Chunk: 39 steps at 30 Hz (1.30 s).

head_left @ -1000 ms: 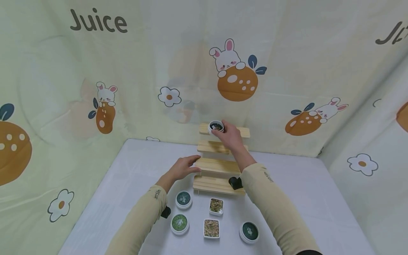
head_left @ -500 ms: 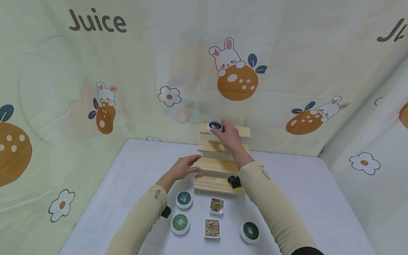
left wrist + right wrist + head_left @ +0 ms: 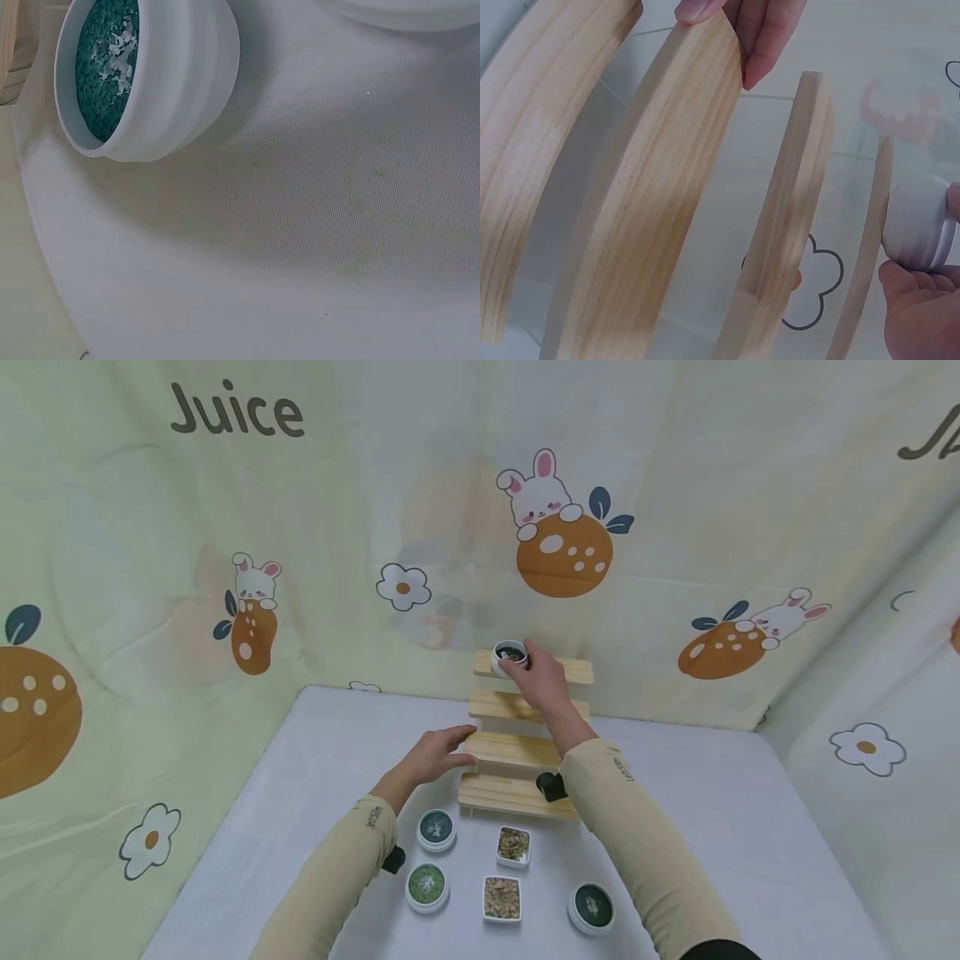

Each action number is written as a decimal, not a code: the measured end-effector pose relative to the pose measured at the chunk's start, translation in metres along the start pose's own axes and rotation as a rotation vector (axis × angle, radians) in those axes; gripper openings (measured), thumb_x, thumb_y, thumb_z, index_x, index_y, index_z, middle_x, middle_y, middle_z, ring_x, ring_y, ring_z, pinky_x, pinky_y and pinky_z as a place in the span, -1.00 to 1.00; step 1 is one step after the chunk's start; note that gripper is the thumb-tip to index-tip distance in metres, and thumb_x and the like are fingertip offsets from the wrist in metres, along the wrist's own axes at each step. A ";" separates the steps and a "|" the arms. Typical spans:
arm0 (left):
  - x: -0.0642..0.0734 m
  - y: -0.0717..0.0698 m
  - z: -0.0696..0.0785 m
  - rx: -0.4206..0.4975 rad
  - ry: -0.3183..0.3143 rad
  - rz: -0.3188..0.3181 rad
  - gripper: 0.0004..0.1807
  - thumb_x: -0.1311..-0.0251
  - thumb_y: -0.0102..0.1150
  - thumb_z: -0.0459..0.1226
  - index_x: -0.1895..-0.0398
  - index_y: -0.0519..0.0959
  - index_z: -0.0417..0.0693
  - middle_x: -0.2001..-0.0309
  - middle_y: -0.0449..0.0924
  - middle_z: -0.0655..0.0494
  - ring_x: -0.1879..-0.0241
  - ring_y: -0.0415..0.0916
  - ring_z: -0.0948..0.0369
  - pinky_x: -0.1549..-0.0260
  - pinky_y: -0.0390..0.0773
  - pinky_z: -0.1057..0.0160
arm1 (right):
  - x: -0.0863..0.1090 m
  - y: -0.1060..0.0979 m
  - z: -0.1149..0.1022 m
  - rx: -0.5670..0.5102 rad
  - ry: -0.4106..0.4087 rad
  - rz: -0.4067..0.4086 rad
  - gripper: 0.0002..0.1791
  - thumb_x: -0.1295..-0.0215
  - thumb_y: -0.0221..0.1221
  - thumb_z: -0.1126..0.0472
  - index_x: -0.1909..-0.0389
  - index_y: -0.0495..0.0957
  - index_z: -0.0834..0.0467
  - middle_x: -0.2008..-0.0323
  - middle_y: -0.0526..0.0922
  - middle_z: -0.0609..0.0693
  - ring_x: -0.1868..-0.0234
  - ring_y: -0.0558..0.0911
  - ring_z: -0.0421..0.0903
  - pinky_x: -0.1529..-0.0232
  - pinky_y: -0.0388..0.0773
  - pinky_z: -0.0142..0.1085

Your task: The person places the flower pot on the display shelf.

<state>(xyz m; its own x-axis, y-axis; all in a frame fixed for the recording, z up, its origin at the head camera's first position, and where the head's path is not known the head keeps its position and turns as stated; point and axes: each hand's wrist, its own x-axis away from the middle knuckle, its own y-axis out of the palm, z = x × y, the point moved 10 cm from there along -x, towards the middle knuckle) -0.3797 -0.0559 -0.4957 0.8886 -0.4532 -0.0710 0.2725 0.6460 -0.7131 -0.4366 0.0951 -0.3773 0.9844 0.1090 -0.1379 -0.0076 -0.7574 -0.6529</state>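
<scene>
Right hand [image 3: 543, 683] has a small round white pot with a dark filling [image 3: 510, 654] pinched between thumb and fingers, at 12 o'clock on a four-tier pale wooden rack [image 3: 495, 792], and it looks to be touching the top plank [image 3: 576, 672]. Left hand [image 3: 426, 758] is at 9 o'clock, gripping the end of the second plank up [image 3: 510, 749], I'd guess for steadiness. Reads to me like the placing step, nearly finished. Next move probably calls for checking the pot sits flat, then loosening the right fingers without tipping it; can't tell if the plank takes its weight. Two round white pots with green fillings [image 3: 427, 885] are at 7, two square white dishes with brownish bits [image 3: 502, 898] at 6, one dark-green-filled round white pot [image 3: 593, 907] at 5
</scene>
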 end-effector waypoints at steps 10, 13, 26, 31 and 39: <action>-0.002 0.001 -0.003 -0.002 -0.009 -0.009 -0.34 -0.25 0.29 -0.16 -0.36 0.37 -0.22 -0.31 0.41 -0.13 -0.25 0.42 -0.02 -0.24 0.46 0.14 | -0.004 0.001 0.003 -0.017 0.024 0.008 -0.37 -0.41 0.11 -0.10 -0.34 0.33 0.20 -0.13 0.53 0.22 -0.09 0.51 0.17 -0.11 0.50 0.03; -0.002 0.000 -0.002 -0.004 -0.011 -0.009 -0.34 -0.25 0.29 -0.14 -0.37 0.36 -0.21 -0.31 0.41 -0.12 -0.25 0.43 -0.02 -0.24 0.47 0.14 | -0.004 0.001 0.004 -0.010 0.030 0.014 -0.34 -0.40 0.12 -0.10 -0.37 0.30 0.20 -0.16 0.51 0.22 -0.15 0.48 0.18 -0.16 0.48 0.04; 0.000 0.001 -0.001 -0.019 -0.015 -0.017 -0.32 -0.24 0.28 -0.12 -0.37 0.36 -0.22 -0.32 0.41 -0.12 -0.26 0.42 -0.01 -0.24 0.46 0.16 | 0.003 -0.005 0.012 -0.043 0.044 0.047 -0.32 -0.35 0.16 -0.16 -0.25 0.35 0.27 -0.06 0.51 0.30 -0.02 0.47 0.20 -0.02 0.47 0.03; 0.000 0.001 -0.001 -0.008 -0.004 -0.007 -0.33 -0.24 0.29 -0.14 -0.36 0.37 -0.24 -0.31 0.41 -0.14 -0.25 0.43 -0.03 -0.24 0.47 0.14 | 0.011 -0.012 0.020 -0.037 0.037 0.039 -0.17 -0.36 0.13 -0.17 -0.48 0.16 0.22 -0.34 0.36 0.27 -0.31 0.37 0.19 -0.33 0.36 0.03; -0.001 0.002 -0.004 0.018 -0.018 -0.004 -0.32 -0.24 0.29 -0.12 -0.37 0.36 -0.21 -0.32 0.40 -0.13 -0.25 0.42 -0.03 -0.24 0.46 0.15 | 0.027 -0.017 0.032 -0.123 0.058 0.008 -0.13 -0.35 0.16 -0.16 -0.51 0.09 0.19 -0.42 0.27 0.19 -0.39 0.31 0.11 -0.41 0.27 -0.08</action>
<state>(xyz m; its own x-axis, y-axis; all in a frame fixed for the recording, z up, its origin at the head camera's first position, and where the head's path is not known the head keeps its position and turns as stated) -0.3819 -0.0571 -0.4998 0.8940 -0.4447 -0.0553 0.2825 0.6549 -0.7010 -0.4160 0.1314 -0.3943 0.9929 0.0683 -0.0974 0.0028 -0.8319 -0.5549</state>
